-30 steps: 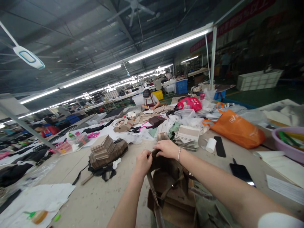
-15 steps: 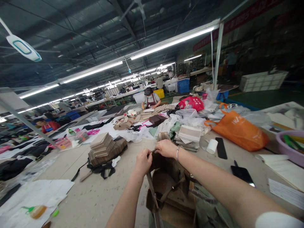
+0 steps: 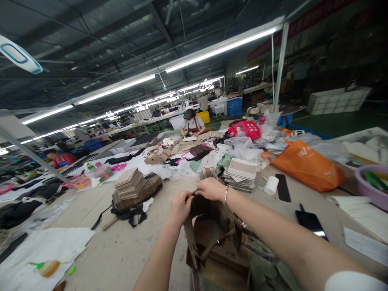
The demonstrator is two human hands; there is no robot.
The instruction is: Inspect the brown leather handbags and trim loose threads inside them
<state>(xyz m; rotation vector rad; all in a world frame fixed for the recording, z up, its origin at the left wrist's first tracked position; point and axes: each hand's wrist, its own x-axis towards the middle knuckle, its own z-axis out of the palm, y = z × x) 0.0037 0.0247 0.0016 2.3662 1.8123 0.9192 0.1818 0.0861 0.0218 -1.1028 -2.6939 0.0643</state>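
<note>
A brown fabric bag [image 3: 220,264] stands at the table's near edge with its mouth facing me, straps crossing inside it. My left hand [image 3: 180,207] pinches the far rim of the bag between thumb and fingers. Just to its right, my right hand [image 3: 211,189] is closed on the same rim, with a bracelet on the wrist. The two hands nearly touch. Olive green fabric [image 3: 271,266] lies bunched beside the bag, under my right forearm. Beyond the hands stands a small stack of brown pieces [image 3: 208,173].
Left of the hands lie stacked brown panels [image 3: 133,188] on black straps. A glue bottle [image 3: 45,268] rests on white paper. To the right are a white roll [image 3: 270,185], a black phone [image 3: 311,223], an orange bag [image 3: 309,165] and a purple basin [image 3: 374,186]. A co-worker [image 3: 193,124] sits across the table.
My left hand has shifted slightly left along the bag's rim, and the near-left side of the bag has spread a little. My right hand keeps almost the same place.
</note>
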